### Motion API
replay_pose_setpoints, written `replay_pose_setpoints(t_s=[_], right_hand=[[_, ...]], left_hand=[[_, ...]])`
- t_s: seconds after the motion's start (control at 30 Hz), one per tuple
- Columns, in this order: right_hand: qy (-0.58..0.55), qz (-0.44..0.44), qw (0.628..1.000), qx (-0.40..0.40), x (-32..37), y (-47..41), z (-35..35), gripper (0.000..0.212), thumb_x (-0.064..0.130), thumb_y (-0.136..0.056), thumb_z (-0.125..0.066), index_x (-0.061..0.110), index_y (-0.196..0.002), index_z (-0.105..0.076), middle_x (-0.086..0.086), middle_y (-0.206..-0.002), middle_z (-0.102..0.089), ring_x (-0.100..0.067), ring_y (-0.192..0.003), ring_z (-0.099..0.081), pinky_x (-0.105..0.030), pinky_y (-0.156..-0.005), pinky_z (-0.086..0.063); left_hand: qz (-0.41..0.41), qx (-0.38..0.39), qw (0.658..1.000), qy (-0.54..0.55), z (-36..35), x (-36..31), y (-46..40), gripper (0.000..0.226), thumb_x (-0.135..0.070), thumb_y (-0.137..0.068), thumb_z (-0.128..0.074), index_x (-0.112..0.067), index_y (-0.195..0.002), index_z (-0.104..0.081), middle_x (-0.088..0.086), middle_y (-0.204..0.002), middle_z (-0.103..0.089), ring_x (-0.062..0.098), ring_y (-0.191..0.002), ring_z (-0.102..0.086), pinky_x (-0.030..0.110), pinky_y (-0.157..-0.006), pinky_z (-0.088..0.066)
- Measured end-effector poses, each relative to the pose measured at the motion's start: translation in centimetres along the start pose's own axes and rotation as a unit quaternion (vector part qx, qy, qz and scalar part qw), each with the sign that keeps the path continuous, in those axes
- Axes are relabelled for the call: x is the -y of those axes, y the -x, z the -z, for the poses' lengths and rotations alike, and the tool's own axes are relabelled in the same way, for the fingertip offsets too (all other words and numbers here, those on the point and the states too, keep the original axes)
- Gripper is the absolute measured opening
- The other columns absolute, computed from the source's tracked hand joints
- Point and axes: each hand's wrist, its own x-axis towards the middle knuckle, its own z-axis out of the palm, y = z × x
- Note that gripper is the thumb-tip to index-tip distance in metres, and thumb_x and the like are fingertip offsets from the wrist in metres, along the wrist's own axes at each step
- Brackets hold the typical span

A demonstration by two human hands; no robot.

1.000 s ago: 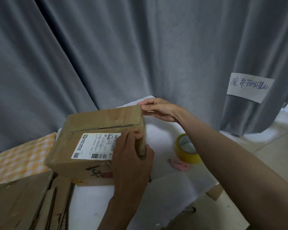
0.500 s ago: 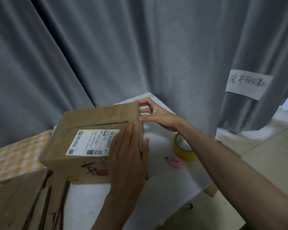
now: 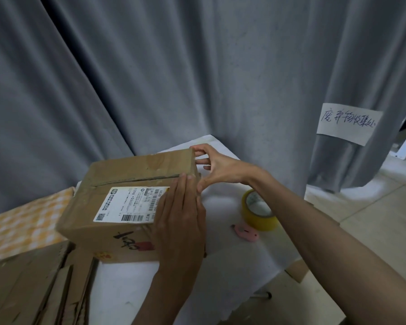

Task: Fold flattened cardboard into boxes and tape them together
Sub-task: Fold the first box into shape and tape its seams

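A brown cardboard box (image 3: 117, 184) with a white shipping label stands folded on the white table (image 3: 220, 266), its two top flaps closed along a centre seam. My left hand (image 3: 181, 221) lies flat, fingers together, on the near flap at the box's right end. My right hand (image 3: 218, 167) touches the box's far right corner, index finger and thumb spread around the right edge. A yellow tape roll (image 3: 258, 211) lies on the table to the right of the box, partly behind my right forearm. A small pink cutter (image 3: 245, 233) lies just in front of the roll.
Flattened cardboard sheets (image 3: 33, 285) are stacked at the lower left. An orange checked cloth (image 3: 26, 221) lies left of the box. A grey curtain (image 3: 197, 78) hangs close behind the table, with a handwritten paper note (image 3: 348, 123) on it. Tiled floor shows at the right.
My left hand went from gripping the box's right edge to lying flat on top. My right hand slid from the far top corner down around the right edge, fingers spreading.
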Motion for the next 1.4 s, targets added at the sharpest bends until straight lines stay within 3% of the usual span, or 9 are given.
replay_pose_setpoints(t_s=[0.1,0.3,0.53,0.67,0.83,0.97,1.07,1.27,1.4], right_hand=[[0.012,0.019,0.997,-0.068,0.3,-0.4,-0.7,0.082,0.004,-0.066,-0.092,0.017,-0.132,-0.045,0.002,-0.131,-0.052,-0.013,-0.12,-0.058,-0.009,-0.086,-0.049],[-0.037,0.017,0.992,-0.116,1.5,-0.9,0.2,0.044,-0.003,-0.068,-0.086,0.013,-0.101,-0.061,-0.006,-0.103,-0.06,-0.022,-0.093,-0.067,-0.051,-0.1,-0.049],[-0.13,-0.01,0.971,-0.201,2.1,-1.6,-1.0,0.004,0.0,-0.091,-0.068,0.003,-0.091,-0.071,-0.019,-0.099,-0.069,-0.026,-0.092,-0.065,-0.046,-0.1,-0.053],[-0.071,-0.063,0.971,-0.219,3.5,0.1,-3.3,0.038,0.039,-0.104,-0.049,0.012,-0.118,-0.071,0.002,-0.12,-0.07,-0.012,-0.113,-0.064,-0.025,-0.099,-0.048],[0.019,-0.13,0.979,-0.156,3.8,2.0,-8.2,0.07,0.053,-0.104,-0.033,0.019,-0.161,-0.012,0.005,-0.162,-0.026,-0.017,-0.148,-0.028,-0.026,-0.118,-0.017],[0.029,-0.147,0.971,-0.184,5.0,1.9,-9.1,0.062,0.048,-0.108,-0.024,0.016,-0.16,-0.015,0.0,-0.166,-0.02,-0.02,-0.151,-0.022,-0.031,-0.12,-0.015],[0.069,-0.171,0.967,-0.175,6.4,2.2,-8.4,0.062,0.049,-0.107,-0.025,0.011,-0.155,-0.033,-0.006,-0.159,-0.038,-0.025,-0.145,-0.036,-0.038,-0.122,-0.024],[0.255,-0.139,0.926,-0.24,8.5,7.2,-10.7,0.078,0.083,-0.068,-0.054,0.034,-0.129,-0.055,0.01,-0.114,-0.065,-0.021,-0.106,-0.062,-0.044,-0.093,-0.052],[0.208,-0.121,0.952,-0.188,8.6,7.0,-10.2,0.073,0.069,-0.069,-0.073,0.037,-0.129,-0.047,0.02,-0.104,-0.057,-0.002,-0.091,-0.059,-0.02,-0.075,-0.049]], left_hand=[[-0.001,-0.005,1.0,0.0,0.2,-0.1,0.0,0.038,-0.014,-0.096,-0.06,-0.003,-0.133,-0.059,0.014,-0.138,-0.058,0.027,-0.129,-0.055,0.043,-0.105,-0.046],[-0.018,0.022,0.999,-0.016,0.8,0.2,0.0,0.044,-0.014,-0.094,-0.06,-0.002,-0.136,-0.056,0.015,-0.14,-0.055,0.028,-0.131,-0.052,0.043,-0.105,-0.046],[-0.013,0.04,0.999,-0.013,0.8,0.1,-0.2,0.04,-0.013,-0.098,-0.046,-0.003,-0.134,-0.058,0.013,-0.14,-0.056,0.025,-0.131,-0.053,0.039,-0.103,-0.047],[-0.017,0.07,0.996,0.049,1.5,0.8,-0.7,0.045,-0.018,-0.096,-0.052,-0.002,-0.138,-0.053,0.012,-0.144,-0.051,0.022,-0.134,-0.049,0.038,-0.109,-0.042],[0.053,0.137,0.937,0.317,4.7,3.7,-1.4,0.054,-0.034,-0.1,-0.035,-0.017,-0.151,-0.035,-0.013,-0.154,-0.032,0.004,-0.144,-0.028,0.008,-0.114,-0.014],[0.107,0.087,0.985,0.101,6.6,11.1,-2.1,0.055,-0.042,-0.101,-0.032,-0.014,-0.146,-0.042,0.003,-0.152,-0.042,0.021,-0.14,-0.038,0.035,-0.118,-0.026],[0.237,0.193,0.952,-0.025,7.3,16.7,-2.8,0.064,-0.042,-0.104,-0.031,0.0,-0.151,-0.025,0.018,-0.158,-0.028,0.034,-0.145,-0.025,0.043,-0.119,-0.018],[0.309,0.245,0.913,0.098,6.2,19.3,-3.0,0.065,-0.045,-0.104,-0.031,-0.004,-0.154,-0.022,0.017,-0.154,-0.036,0.036,-0.138,-0.038,0.046,-0.109,-0.032],[0.325,0.234,0.911,0.101,6.6,18.8,-3.4,0.058,-0.044,-0.104,-0.032,-0.006,-0.147,-0.037,0.018,-0.144,-0.049,0.037,-0.13,-0.046,0.046,-0.107,-0.035]])
